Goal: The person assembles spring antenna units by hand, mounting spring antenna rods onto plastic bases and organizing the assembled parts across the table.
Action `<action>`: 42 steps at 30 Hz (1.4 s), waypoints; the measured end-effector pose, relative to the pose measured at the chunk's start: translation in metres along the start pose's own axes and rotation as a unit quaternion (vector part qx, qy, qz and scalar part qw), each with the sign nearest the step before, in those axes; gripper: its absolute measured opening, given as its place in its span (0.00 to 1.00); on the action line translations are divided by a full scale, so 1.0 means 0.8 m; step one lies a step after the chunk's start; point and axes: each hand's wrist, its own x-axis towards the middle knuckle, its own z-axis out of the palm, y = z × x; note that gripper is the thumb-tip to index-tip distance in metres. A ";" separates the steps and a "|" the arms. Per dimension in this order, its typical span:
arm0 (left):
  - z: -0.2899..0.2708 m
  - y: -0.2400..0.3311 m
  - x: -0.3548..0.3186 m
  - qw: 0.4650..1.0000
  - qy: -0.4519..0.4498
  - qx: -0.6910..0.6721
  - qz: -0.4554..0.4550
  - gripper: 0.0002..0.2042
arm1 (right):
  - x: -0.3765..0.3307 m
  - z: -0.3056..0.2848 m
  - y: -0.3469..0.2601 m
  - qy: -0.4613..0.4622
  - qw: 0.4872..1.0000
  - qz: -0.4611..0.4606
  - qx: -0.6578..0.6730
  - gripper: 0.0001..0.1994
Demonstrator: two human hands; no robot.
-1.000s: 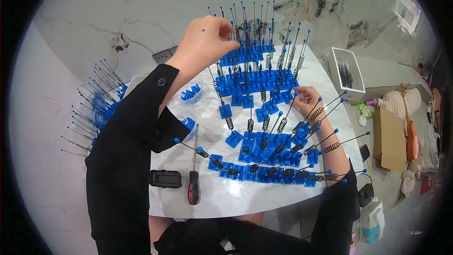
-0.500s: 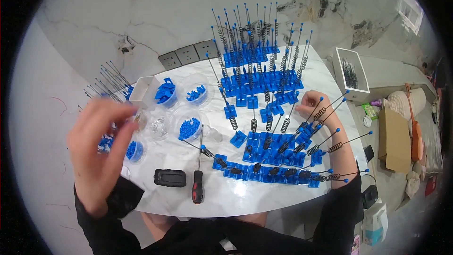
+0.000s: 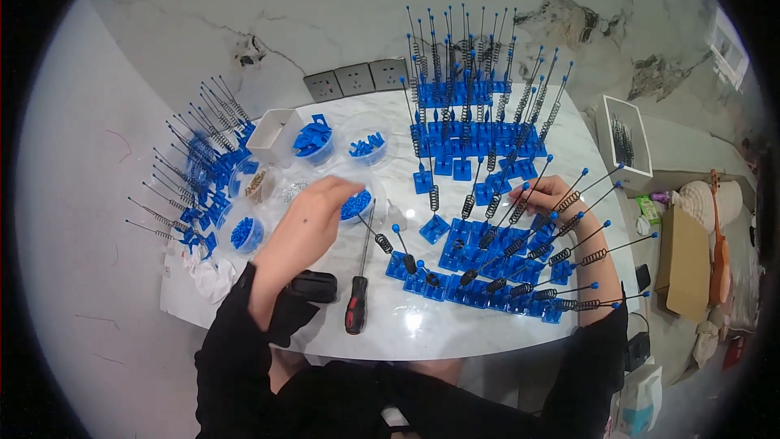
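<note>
My left hand (image 3: 313, 223) is over the near left edge of a clear tub of small blue beads (image 3: 355, 204). Its fingers are bent and close together; what they hold, if anything, is hidden. My right hand (image 3: 551, 193) is behind the nearer rows of blue spring pieces (image 3: 479, 248), thumb and fingertips pinched together. A thin rod with a blue ball tip crosses in front of those fingertips, and I cannot make out what is between them. Each spring piece has a blue base, a black coil and a rod with a blue ball end.
More spring pieces stand in far rows (image 3: 479, 138) and at the left (image 3: 199, 179). Tubs of blue clips (image 3: 313, 140), blue pegs (image 3: 367, 146) and brass-coloured parts (image 3: 254, 184) surround a white box (image 3: 273, 135). A screwdriver (image 3: 355, 309) lies beside a black case (image 3: 314, 286).
My left hand has come down and right, from above the left tubs to the bead tub. My right hand stays pinched near the same place. The whole view has shifted slightly.
</note>
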 end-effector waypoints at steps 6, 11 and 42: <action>0.043 -0.035 0.087 0.991 -0.044 -0.117 -0.057 0.14 | -0.001 0.001 -0.006 -0.024 0.990 0.022 0.135 0.26; 0.074 -0.062 0.137 0.964 -0.065 -0.241 -0.096 0.21 | 0.011 -0.004 -0.010 -0.102 0.973 0.045 0.200 0.31; 0.097 -0.053 0.171 0.976 -0.038 -0.181 -0.118 0.17 | 0.040 0.012 -0.012 -0.216 0.961 0.032 0.169 0.34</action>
